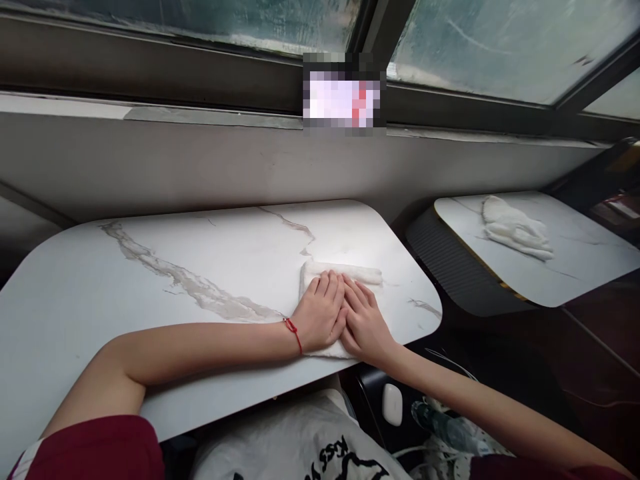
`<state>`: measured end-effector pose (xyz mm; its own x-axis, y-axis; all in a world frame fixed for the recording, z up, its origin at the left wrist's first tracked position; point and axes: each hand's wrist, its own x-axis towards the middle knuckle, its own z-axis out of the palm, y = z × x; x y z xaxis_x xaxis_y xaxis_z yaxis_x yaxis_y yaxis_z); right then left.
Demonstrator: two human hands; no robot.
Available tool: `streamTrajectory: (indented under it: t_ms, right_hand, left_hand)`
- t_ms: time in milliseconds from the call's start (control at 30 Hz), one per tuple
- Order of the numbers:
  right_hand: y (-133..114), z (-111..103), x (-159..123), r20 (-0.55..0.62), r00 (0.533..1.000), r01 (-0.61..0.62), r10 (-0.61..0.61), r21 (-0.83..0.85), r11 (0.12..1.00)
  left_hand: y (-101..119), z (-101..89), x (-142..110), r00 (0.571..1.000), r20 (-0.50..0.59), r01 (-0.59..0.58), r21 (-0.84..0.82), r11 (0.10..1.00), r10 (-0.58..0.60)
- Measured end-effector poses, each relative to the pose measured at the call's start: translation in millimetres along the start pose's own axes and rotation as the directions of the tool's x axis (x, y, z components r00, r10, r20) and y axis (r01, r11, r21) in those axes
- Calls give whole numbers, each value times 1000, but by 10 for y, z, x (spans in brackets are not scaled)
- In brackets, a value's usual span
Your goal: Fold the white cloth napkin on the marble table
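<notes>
A white towel (345, 272) lies on the marble-patterned table near its right end, with its far edge folded or rolled into a thick strip. My left hand (323, 310), with a red string bracelet at the wrist, rests on the towel, fingers stretched out and pointing away from me. Beside it, my right hand (366, 323) also lies on the towel with its fingers stretched out. The two hands touch along their inner sides, and the fingertips reach the thick strip. Under the palms, part of the towel is hidden.
The white table (240, 253) has brown-grey veining and rounded corners. To the right, a second white towel (517, 227) lies crumpled on another marble-topped table (575, 267). Below my right arm are a white earbud case (393, 405), a clear bottle (445, 427) and cables. Windows (475, 47) run behind.
</notes>
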<state>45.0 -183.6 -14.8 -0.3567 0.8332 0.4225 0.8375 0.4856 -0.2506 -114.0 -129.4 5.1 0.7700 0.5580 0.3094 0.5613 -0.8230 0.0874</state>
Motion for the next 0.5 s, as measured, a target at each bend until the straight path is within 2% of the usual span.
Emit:
streamTrajectory:
  t_ms: [100, 200, 300, 500]
  right_hand:
    - [75, 40, 110, -12, 1000, 26, -26, -18, 1000]
    - [214, 117, 330, -21, 998, 54, -55, -21, 998]
    - [363, 213, 628, -26, 997, 74, -74, -8, 997]
    - [590, 421, 1269, -10, 985, 174, -174, 53, 983]
  left_hand:
    - [-65, -19, 80, 999, 36, 16, 37, 999, -17]
    - [-219, -29, 207, 995, 73, 60, 82, 995, -66]
    - [-441, -31, 330, 989, 80, 119, 97, 988, -127]
    - [-925, -9, 485, 965, 19, 260, 104, 960, -263]
